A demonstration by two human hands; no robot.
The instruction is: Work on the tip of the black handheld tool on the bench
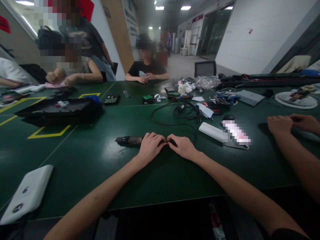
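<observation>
While the dark, brownish screwdriver [129, 140] lies flat, left fingers [160, 137] and right fingers [173, 137] pinch closed.

Glossy green tabletop [95, 186] – smooth, light-catching; matt black plastic tray [60, 110]; smooth white plastic-looking strip [211, 132].

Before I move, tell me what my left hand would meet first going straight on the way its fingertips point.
Your left hand would most likely meet your right hand first: its fingertips lie straight ahead, nearly or already touching; the picture does not settle which.
</observation>
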